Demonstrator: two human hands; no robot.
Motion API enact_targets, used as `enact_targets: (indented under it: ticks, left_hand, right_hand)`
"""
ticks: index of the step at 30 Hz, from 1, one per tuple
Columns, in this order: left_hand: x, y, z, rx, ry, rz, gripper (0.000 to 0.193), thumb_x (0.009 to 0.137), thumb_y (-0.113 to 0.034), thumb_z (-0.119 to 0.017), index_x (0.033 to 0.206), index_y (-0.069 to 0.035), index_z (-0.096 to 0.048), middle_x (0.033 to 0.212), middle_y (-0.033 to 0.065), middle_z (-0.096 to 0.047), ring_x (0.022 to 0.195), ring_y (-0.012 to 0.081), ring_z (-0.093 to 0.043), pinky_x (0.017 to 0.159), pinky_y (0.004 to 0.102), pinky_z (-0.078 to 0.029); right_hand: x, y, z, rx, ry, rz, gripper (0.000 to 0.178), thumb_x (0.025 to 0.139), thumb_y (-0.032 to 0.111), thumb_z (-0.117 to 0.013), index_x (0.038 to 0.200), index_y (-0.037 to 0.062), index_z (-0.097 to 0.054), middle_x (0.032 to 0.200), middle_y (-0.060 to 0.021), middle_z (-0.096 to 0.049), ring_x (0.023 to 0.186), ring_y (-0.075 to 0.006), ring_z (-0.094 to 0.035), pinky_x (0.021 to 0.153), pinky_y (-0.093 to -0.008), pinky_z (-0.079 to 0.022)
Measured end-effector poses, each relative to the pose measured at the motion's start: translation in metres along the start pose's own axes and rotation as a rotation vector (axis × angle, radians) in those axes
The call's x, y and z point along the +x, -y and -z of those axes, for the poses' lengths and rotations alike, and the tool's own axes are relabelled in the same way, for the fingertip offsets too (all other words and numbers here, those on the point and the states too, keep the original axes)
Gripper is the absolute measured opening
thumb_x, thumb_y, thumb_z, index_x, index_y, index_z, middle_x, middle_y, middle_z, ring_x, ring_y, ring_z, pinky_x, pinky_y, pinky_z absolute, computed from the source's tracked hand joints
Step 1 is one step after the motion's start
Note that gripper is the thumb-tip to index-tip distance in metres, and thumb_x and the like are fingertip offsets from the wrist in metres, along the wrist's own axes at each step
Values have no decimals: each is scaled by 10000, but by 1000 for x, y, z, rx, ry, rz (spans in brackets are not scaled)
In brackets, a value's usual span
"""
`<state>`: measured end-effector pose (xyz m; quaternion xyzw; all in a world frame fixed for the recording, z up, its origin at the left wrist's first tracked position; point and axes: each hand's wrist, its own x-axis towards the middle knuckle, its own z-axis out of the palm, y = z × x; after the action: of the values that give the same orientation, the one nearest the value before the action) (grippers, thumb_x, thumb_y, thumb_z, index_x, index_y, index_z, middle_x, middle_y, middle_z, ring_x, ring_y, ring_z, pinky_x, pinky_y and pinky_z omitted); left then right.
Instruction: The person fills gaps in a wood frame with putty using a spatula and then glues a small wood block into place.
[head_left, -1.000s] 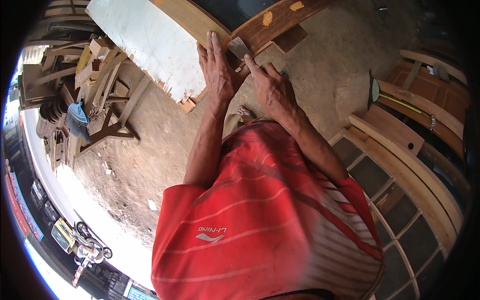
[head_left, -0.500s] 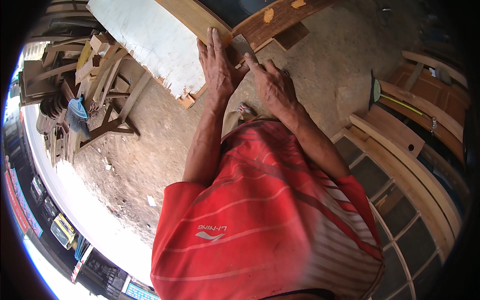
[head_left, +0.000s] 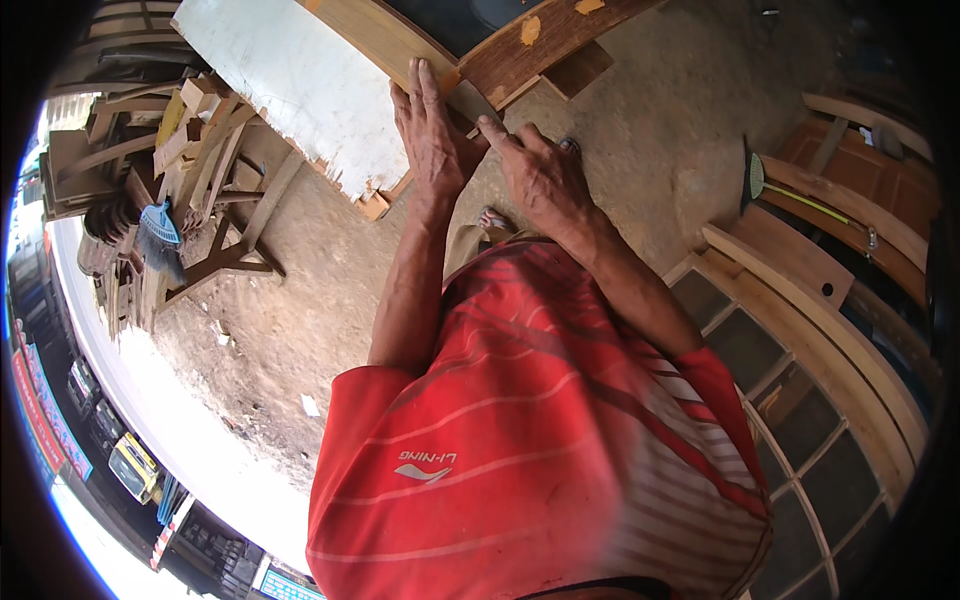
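My left hand [head_left: 433, 145] lies with its fingers stretched out on the end of a light wooden rail [head_left: 395, 42], where it meets a dark brown rail [head_left: 520, 58] at a frame corner. Its thumb reaches toward a flat grey piece [head_left: 468, 101] at that corner; what the piece is, I cannot tell. Close on the right, my right hand [head_left: 545, 178] has its index finger laid straight against the grey piece and the other fingers curled. The palm side of this hand is hidden. Beneath the left hand's side extends a white board [head_left: 290, 90] with a chipped edge.
Scrap timber [head_left: 200, 130] is piled at the left, with a blue broom [head_left: 158, 228] hanging by it. Framed panels [head_left: 800, 400] and long planks [head_left: 815, 305] lean at the right, near a green-handled tool [head_left: 800, 192]. Sandalled feet [head_left: 492, 218] show below my hands.
Both hands keep nearly the same pose at the frame corner. The right hand has shifted slightly left and down along with the grey piece; the whole view has tilted a little.
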<state>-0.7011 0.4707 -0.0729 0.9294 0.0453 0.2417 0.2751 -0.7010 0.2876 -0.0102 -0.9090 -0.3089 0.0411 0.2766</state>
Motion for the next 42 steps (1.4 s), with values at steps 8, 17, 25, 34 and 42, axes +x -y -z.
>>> enact_targets:
  ticks: [8, 17, 25, 34, 42]
  left_hand:
    - [2, -3, -3, 22, -30, -6, 1274, 691, -410, -971, 1659, 17, -260, 1675, 264, -388, 1530, 559, -323, 1290, 617, -254]
    - [3, 0, -2, 29, -19, -22, 1264, 699, -420, -968, 1654, 20, -267, 1675, 263, -388, 1526, 561, -325, 1287, 619, -259]
    - [4, -12, 4, 57, -30, 18, 1224, 724, -348, -965, 1654, 33, -267, 1650, 286, -421, 1528, 435, -418, 1297, 606, -263]
    - [0, 4, -5, 51, -3, 16, 1303, 680, -438, -978, 1667, 4, -251, 1690, 249, -368, 1544, 554, -300, 1291, 613, -269]
    - [5, -9, 3, 62, -20, 7, 1270, 711, -387, -976, 1663, 24, -242, 1650, 293, -416, 1534, 458, -403, 1305, 606, -254]
  right_hand:
    - [2, -10, 6, 41, -40, -26, 546, 1007, 55, -593, 1548, 122, -577, 1051, -194, -654, 841, -396, -723, 734, -488, -607]
    - [-1, -7, 5, 13, 26, 4, 563, 1008, 50, -596, 1563, 141, -565, 1050, -182, -645, 868, -383, -719, 741, -475, -604]
    - [3, -12, 13, -23, 8, -41, 559, 993, 73, -600, 1548, 118, -563, 1083, -203, -648, 916, -387, -746, 763, -455, -623]
    - [2, -6, 1, 45, -32, 56, 589, 988, 64, -621, 1570, 132, -559, 1062, -183, -632, 878, -379, -709, 739, -471, -595]
    - [5, -26, 12, 57, -79, -50, 587, 1017, 48, -611, 1592, 137, -536, 1038, -167, -625, 882, -368, -699, 749, -467, -593]
